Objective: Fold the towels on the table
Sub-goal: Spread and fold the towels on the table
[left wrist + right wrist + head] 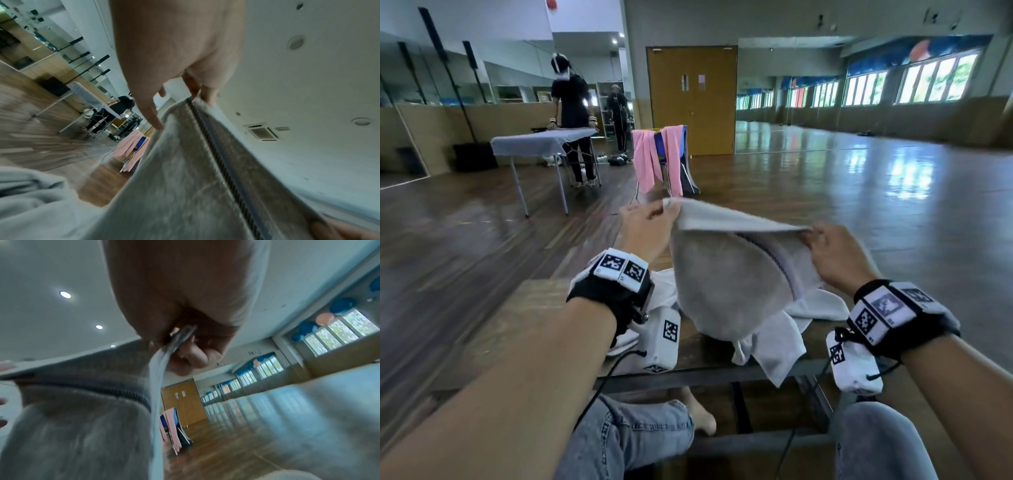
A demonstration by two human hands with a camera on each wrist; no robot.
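A grey towel (736,274) with a dark striped band hangs in the air above the table, stretched between both hands. My left hand (650,222) pinches its far left corner, and my right hand (832,253) pinches the right corner. In the left wrist view the left hand (197,91) holds the towel (195,178) edge by the stripe. In the right wrist view the right hand (183,344) grips the towel (82,418) edge between thumb and fingers. More white towels (780,346) lie crumpled on the wooden table (698,349) beneath.
A chair draped with pink towels (654,157) stands beyond the table. Farther left, a person stands at a grey-covered table (541,142). Wooden doors (691,99) are at the back, with open wooden floor to the right. My knees sit under the table's near edge.
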